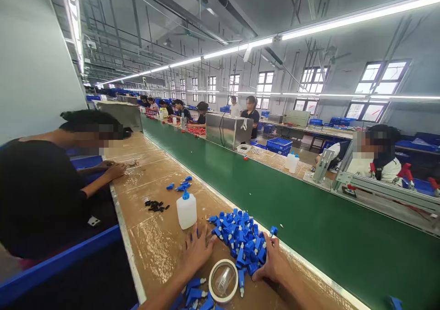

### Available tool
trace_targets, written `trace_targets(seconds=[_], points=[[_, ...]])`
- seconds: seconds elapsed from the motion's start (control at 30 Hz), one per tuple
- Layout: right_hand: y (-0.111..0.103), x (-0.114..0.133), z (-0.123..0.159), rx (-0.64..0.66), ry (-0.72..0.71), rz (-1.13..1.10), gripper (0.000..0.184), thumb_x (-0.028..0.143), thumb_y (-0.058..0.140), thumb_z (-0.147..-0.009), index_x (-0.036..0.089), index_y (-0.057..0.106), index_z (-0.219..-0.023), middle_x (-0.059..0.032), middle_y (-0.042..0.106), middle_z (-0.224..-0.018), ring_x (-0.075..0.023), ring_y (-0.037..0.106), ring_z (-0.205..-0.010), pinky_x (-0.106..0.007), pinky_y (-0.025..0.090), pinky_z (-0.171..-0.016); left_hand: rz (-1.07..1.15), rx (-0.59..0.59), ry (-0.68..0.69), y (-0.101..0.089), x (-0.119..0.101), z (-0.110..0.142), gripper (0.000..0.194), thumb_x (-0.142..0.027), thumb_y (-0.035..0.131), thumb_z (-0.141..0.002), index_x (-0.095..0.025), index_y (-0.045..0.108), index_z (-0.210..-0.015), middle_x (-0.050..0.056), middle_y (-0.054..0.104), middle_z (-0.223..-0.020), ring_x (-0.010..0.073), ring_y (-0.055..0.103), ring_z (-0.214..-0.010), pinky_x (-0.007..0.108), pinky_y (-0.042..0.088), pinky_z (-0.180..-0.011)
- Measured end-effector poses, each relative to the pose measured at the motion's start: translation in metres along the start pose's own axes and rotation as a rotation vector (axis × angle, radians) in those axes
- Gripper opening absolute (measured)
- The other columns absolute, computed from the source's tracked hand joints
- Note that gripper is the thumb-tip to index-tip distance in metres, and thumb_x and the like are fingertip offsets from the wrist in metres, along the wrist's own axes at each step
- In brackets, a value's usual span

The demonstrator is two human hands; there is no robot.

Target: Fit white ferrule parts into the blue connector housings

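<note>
Left hand (pixel 196 251) lies flat, fingers spread, on the taped bench just left of the pile of blue plastic parts (pixel 240 243) — holding nothing, with the white bottle (pixel 186 210) just beyond it. The roll of tape (pixel 223 280) lies between both hands. Right hand (pixel 273 264) is cupped against the pile's right edge, fingers curled into parts but none clearly pinched — looks like most of the heap's still unsorted.

— What sort of place is this?
— A factory assembly hall: a long green conveyor belt (pixel 275 195) runs toward 12 o'clock, with seated workers (pixel 374 156) along both sides.
— Anything else?
— Strip lights (pixel 343 23) overhead, blue crates (pixel 279 144) at 1 o'clock, heaped blue plastic parts (pixel 240 241) on the tabletop (pixel 158 236).
</note>
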State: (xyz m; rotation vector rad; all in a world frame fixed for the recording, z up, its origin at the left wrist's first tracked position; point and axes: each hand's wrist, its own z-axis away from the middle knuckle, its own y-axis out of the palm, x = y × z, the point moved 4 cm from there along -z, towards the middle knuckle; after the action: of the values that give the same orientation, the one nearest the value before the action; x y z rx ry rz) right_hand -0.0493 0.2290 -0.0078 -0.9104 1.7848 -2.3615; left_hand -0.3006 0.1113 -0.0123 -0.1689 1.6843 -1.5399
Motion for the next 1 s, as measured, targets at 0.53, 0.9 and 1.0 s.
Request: trace_targets(seconds=[0.53, 0.9, 1.0], points=[[-0.008, 0.032, -0.064, 0.156, -0.075, -0.025, 0.151, 0.026, 0.099, -0.028, 0.024, 0.020, -0.156, -0.0238, 0.022, -0.156, -0.0433, 0.054, -0.129, -0.044, 0.041, -0.107, 0.261, -0.117, -0.102, 0.032, -0.050, -0.061, 0.065, -0.050, 0.031, -0.094, -0.011, 0.043, -0.145, 0.026, 0.027, -0.160, 0.0368, 0.027, -0.148, 0.053, 0.021, -0.118], [0.013, 0.088, -0.115, 0.222, -0.112, -0.017, 0.158, 0.027, 0.099, -0.022, 0.024, 0.017, -0.157, -0.0301, 0.008, -0.162, -0.0520, 0.048, -0.131, -0.052, 0.039, -0.109, 0.225, -0.256, -0.170, 0.015, -0.032, -0.111, 0.057, -0.043, 0.033, -0.095, -0.012, 0.049, -0.140, 0.024, 0.042, -0.152, 0.0345, 0.038, -0.142, 0.050, 0.030, -0.115], [0.014, 0.101, -0.130, 0.238, -0.118, -0.007, 0.158, 0.030, 0.099, -0.022, 0.024, 0.016, -0.157, -0.0292, 0.008, -0.162, -0.0511, 0.044, -0.135, -0.053, 0.036, -0.112, 0.208, -0.296, -0.179, 0.013, -0.033, -0.120, 0.057, -0.040, 0.032, -0.096, -0.008, 0.048, -0.140, 0.026, 0.044, -0.150, 0.0339, 0.042, -0.140, 0.046, 0.034, -0.112]])
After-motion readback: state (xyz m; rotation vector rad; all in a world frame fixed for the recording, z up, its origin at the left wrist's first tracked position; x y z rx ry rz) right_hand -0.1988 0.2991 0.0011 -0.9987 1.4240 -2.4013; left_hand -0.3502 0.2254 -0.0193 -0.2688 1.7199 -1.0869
